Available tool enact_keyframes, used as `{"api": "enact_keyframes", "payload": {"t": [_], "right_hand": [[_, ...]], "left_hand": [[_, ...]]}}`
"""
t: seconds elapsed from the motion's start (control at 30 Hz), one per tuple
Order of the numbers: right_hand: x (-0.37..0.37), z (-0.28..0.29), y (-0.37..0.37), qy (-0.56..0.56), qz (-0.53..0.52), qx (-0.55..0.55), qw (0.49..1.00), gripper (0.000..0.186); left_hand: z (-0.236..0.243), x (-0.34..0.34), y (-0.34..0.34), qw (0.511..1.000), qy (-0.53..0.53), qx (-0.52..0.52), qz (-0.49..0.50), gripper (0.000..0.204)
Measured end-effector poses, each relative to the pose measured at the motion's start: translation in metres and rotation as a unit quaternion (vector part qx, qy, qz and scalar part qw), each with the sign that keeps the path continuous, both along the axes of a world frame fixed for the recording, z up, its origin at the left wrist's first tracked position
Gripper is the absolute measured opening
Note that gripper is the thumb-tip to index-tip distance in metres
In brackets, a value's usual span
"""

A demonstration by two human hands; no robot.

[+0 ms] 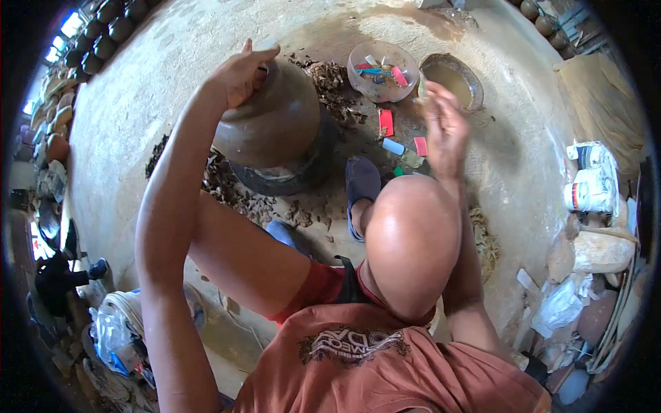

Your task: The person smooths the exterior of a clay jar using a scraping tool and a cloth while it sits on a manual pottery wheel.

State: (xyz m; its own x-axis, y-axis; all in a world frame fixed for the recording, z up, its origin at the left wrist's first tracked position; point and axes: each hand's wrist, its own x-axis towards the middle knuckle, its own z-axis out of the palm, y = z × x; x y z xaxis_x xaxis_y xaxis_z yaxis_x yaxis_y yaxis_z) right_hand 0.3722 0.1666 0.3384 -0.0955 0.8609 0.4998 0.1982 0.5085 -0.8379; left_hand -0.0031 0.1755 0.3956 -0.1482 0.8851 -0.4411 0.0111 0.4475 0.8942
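A brown, smooth clay pot (272,127) stands on a dark round base (286,175). My left hand (241,76) is on its upper part, some fingers stretched and others curled against the clay. My right hand (447,127) is raised right of the pot, fingers closed on a small pale greenish piece (423,87), its shape partly hidden. Nearby are a clear plastic bowl (370,88) with small coloured pieces and a round basin (451,82) of murky liquid. A red rectangle (386,122), a blue piece (393,146) and a pink one (421,146) lie on the floor.
Clay scraps (327,89) surround the base. My bent knee (410,241) and sandalled foot (361,186) are close below. Dark round pots (103,45) line the upper left edge. A tan cloth (592,103), white containers (592,179) and plastic bags (561,306) crowd the right side.
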Motion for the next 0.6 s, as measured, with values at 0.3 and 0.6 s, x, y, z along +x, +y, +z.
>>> {"api": "enact_keyframes", "payload": {"t": [0.3,0.6], "right_hand": [[-0.107,-0.042,0.045,-0.036,0.259,-0.013,0.965,0.046],[-0.157,-0.07,0.079,0.029,0.325,-0.034,0.945,0.059]], "left_hand": [[-0.001,0.011,-0.007,0.998,-0.033,0.027,0.039,0.097],[0.011,0.005,-0.013,0.997,-0.062,0.03,0.04,0.099]]}}
